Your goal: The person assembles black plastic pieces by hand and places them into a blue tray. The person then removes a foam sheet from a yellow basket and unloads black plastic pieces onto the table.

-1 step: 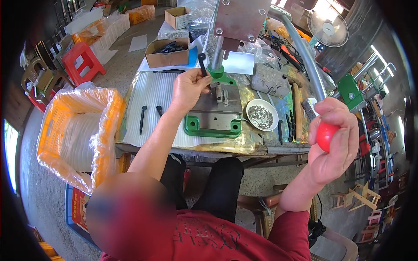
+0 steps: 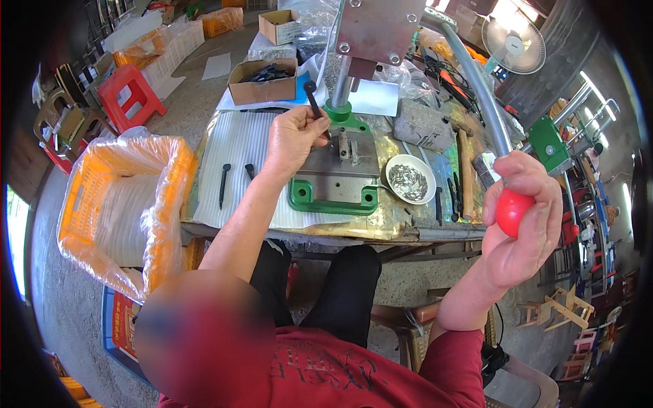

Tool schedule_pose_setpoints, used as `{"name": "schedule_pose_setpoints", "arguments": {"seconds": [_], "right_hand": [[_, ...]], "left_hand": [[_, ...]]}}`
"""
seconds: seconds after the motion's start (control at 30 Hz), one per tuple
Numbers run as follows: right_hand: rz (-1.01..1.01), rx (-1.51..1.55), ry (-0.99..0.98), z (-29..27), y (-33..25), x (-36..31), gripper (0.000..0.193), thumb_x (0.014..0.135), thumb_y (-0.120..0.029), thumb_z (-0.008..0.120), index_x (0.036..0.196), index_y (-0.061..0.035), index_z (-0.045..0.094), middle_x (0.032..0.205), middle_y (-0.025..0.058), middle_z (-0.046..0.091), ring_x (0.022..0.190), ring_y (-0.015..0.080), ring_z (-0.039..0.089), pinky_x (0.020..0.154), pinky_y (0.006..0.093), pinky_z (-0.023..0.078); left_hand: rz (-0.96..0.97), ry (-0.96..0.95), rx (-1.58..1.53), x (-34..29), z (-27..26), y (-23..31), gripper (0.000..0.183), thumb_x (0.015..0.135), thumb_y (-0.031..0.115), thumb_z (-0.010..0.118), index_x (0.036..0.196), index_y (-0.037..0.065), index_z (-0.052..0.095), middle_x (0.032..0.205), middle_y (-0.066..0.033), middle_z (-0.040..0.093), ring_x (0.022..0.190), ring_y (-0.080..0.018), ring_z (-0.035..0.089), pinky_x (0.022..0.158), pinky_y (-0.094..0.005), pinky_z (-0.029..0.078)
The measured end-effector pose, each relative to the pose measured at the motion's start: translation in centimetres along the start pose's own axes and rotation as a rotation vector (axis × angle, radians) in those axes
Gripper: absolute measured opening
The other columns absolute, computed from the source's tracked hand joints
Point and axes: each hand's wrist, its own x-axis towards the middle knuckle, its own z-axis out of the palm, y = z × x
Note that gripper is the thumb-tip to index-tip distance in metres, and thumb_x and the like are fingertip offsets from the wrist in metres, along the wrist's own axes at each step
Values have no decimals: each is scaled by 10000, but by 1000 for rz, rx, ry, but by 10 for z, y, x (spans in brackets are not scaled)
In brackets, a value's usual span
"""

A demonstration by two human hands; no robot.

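Note:
My left hand (image 2: 296,139) pinches a black rod-like piece with a round head (image 2: 312,97). The piece leans, head up, its lower end beside the small metal fixture (image 2: 344,146) on the press base (image 2: 333,206); whether they touch, I cannot tell. My right hand (image 2: 527,224) is wrapped around the red ball knob (image 2: 511,213) of the lever (image 2: 478,81). Above the fixture is the grey press head (image 2: 378,30). Two similar black pieces, one long (image 2: 223,187) and one partly hidden by my left forearm (image 2: 249,170), lie on the white foam sheet (image 2: 224,139).
A white bowl (image 2: 389,175) of small silvery parts stands right of the press base. Beyond it are a wrapped grey block (image 2: 423,127) and a hammer (image 2: 465,170). A cardboard box (image 2: 262,92) holds black pieces. Left of the table sits a plastic-lined orange crate (image 2: 75,211).
The head of the black piece has tipped slightly left and upward in my left hand. My right hand stays on the red knob.

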Motion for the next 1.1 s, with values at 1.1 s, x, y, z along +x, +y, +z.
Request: {"name": "schedule_pose_setpoints", "arguments": {"seconds": [1.1], "right_hand": [[907,755,-363,116,101,-95,203,803,-132,510,943,13,534,711,-3,508,613,48,456,533,183,374]], "left_hand": [[-463,-479,-159,-108,-50,32,176,782,144,543,835,-24,536,709,-64,555,605,-117,558,509,-189,466]]}}
